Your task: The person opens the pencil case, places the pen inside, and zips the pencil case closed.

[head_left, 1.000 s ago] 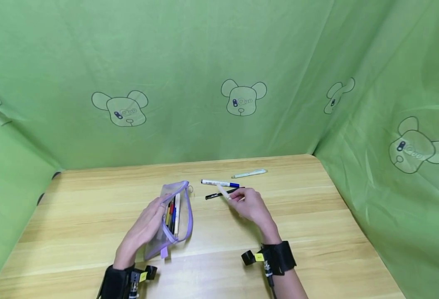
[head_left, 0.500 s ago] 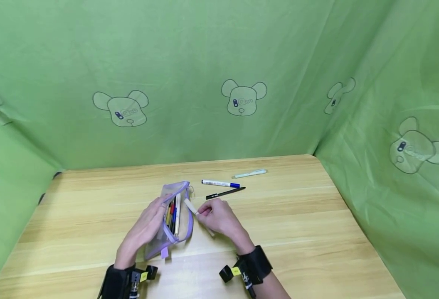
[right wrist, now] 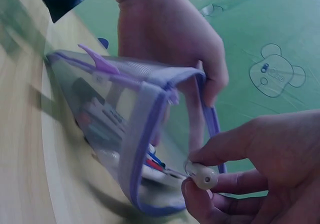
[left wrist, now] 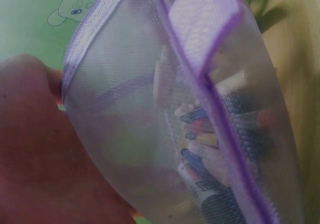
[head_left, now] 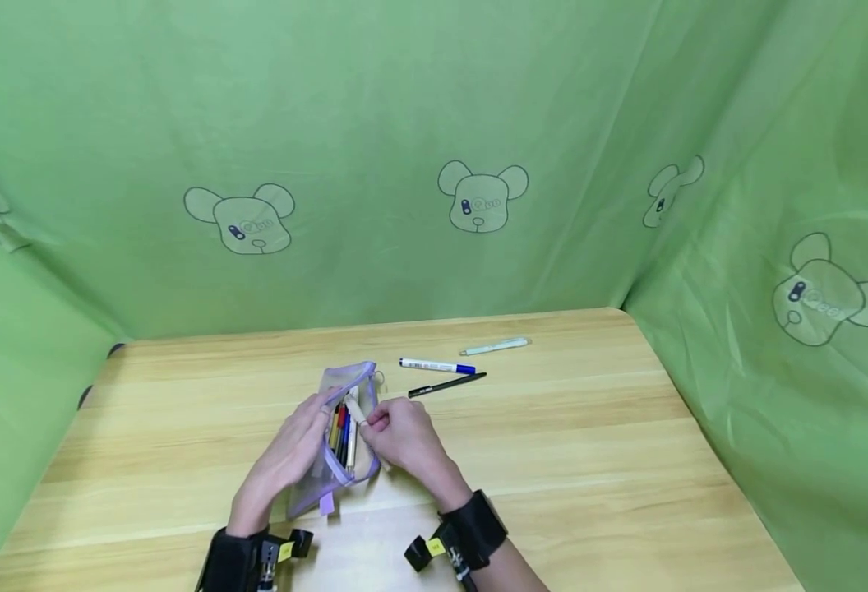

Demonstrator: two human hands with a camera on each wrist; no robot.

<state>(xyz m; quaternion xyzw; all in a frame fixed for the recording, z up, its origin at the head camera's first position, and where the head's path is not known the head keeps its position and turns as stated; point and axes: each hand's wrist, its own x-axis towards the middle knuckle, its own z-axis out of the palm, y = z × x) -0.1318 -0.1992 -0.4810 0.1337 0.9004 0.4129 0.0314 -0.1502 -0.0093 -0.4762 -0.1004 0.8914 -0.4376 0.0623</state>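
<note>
A see-through mesh pencil case point(head_left: 307, 495) with purple trim lies on the table, its zip opening spread toward the right. My left hand point(head_left: 289, 448) holds the case by the opening's left edge, seen with the thumb over the rim in the right wrist view. Several pens point(head_left: 341, 436), with red, blue and black among their colours, lie inside. My right hand point(head_left: 408, 440) pinches a white pen point(right wrist: 204, 178) between thumb and fingers. One end of this pen is over the case's opening; the hand covers its middle. Through the mesh, the left wrist view shows the pens point(left wrist: 200, 184).
Behind the right hand lie a black pen point(head_left: 447, 385), a white marker with a blue cap point(head_left: 436, 366) and a pale blue pen point(head_left: 496, 346). Green cloth point(head_left: 375, 164) rises beyond the table's point(head_left: 589, 460) back edge and at both sides.
My right hand has carried the white pen leftward, from beside the black pen to the opening of the pencil case. My left hand stays on the case.
</note>
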